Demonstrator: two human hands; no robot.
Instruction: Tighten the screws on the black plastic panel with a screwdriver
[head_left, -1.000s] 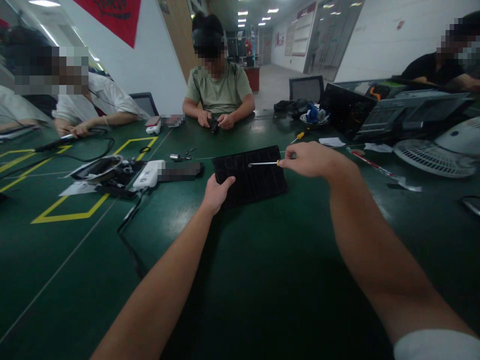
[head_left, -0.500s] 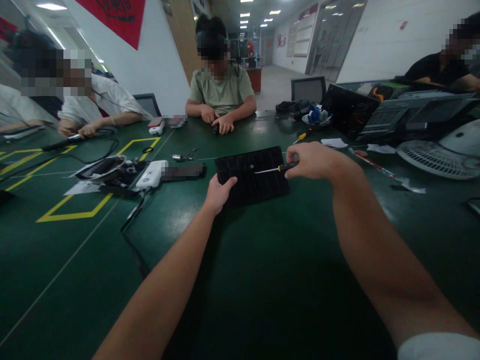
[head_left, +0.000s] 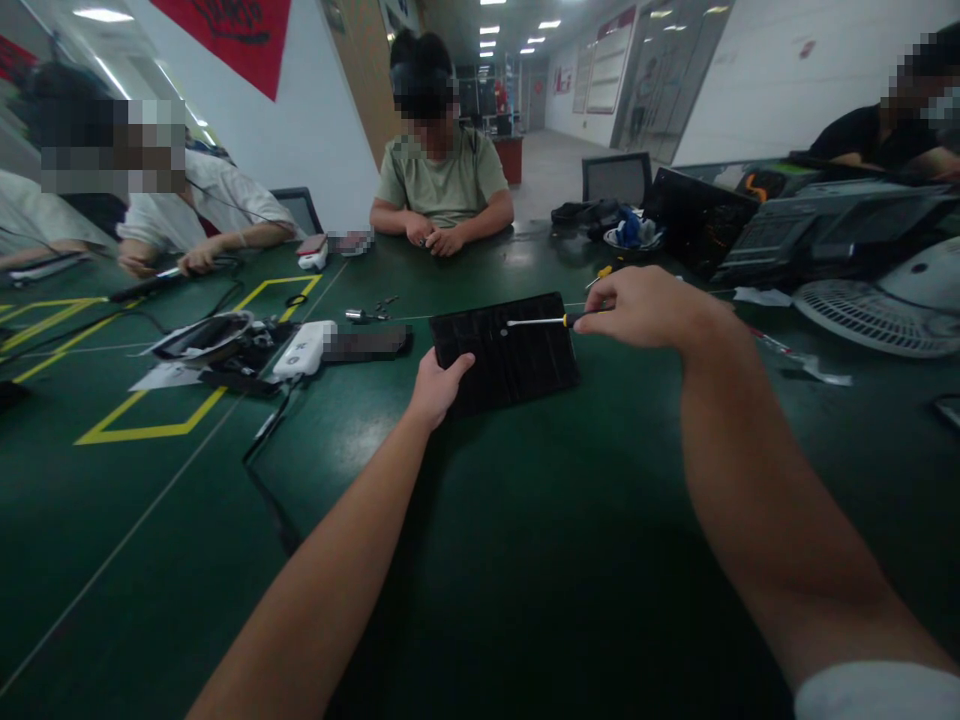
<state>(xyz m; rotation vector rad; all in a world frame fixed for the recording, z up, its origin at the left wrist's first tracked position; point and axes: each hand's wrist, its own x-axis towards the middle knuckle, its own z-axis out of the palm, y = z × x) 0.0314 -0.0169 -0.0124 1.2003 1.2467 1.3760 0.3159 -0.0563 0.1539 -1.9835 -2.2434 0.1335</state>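
Note:
In the middle of the head view, a flat black rectangular panel is held tilted above the green table. My left hand grips its left edge, thumb on the face and the other fingers hidden behind. A small round silvery spot, perhaps a screw or magnet, shows on the upper part of the panel. My right hand is closed around the dark handle of a screwdriver. Its metal shaft points left, and the tip is at or very near the silvery spot; whether they touch I cannot tell.
To the left lie a white device with a cable, a pile of parts and small metal pieces. A white fan grille and computer cases stand at right. Several people sit around the table.
My right hand has risen slightly, bringing the screwdriver's tip up to the silvery spot. My left hand and the panel have stayed put. The person opposite has shifted their hands.

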